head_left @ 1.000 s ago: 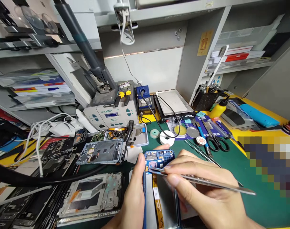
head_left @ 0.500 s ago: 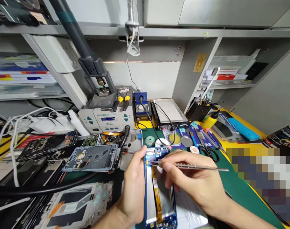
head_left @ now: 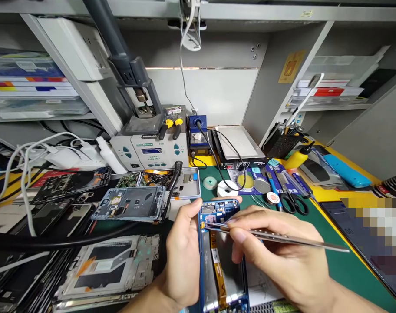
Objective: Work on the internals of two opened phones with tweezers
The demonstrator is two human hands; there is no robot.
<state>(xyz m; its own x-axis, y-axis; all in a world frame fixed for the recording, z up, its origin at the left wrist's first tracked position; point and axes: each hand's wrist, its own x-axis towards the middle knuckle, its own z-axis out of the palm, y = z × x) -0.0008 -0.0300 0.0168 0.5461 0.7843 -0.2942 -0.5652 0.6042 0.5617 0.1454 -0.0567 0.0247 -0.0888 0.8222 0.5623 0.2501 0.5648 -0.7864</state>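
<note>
An opened blue phone frame [head_left: 229,269] is held upright by my left hand [head_left: 184,252], whose thumb lies along its left edge with fingertips behind the top. An orange flex cable [head_left: 220,276] runs down the inside of the frame. My right hand [head_left: 279,256] pinches metal tweezers [head_left: 292,240]. Their tips are at the upper left of the frame, beside a small gold connector [head_left: 203,225] below the blue board area. Whether the tips grip anything is too small to tell.
Phone shells [head_left: 133,204] and a bare mid-frame [head_left: 110,265] lie at left. Behind stand a hot-air station [head_left: 149,150], a soldering iron stand [head_left: 198,134] and a heating plate [head_left: 239,143]. Scissors [head_left: 294,202], a solder spool [head_left: 272,198] and a dark phone [head_left: 364,243] are at right.
The view has tilted down and shifted, so the shelf sits higher and more of the dark phone shows at right. The tweezers' tips stay at the frame's upper left, with a slightly steeper shaft.
</note>
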